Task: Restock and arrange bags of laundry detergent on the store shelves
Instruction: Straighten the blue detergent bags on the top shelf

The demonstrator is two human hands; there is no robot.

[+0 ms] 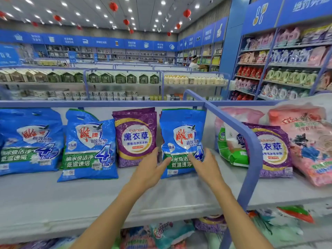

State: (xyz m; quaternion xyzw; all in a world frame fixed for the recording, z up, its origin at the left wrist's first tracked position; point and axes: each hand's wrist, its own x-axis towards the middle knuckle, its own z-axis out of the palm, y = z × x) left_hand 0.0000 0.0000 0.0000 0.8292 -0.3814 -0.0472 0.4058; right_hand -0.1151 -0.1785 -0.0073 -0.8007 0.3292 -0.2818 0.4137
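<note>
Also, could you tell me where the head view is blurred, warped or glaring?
Head view: the wide lens bends the blue divider rail; the pink bag far right and the lower-shelf bags are smeared; the rightmost blue bag shows glossy sheen, print legible.

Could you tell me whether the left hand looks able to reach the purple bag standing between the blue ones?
Probably yes: the left hand is open, its fingertips at the lower right corner of the purple bag, with nothing between them.
</note>
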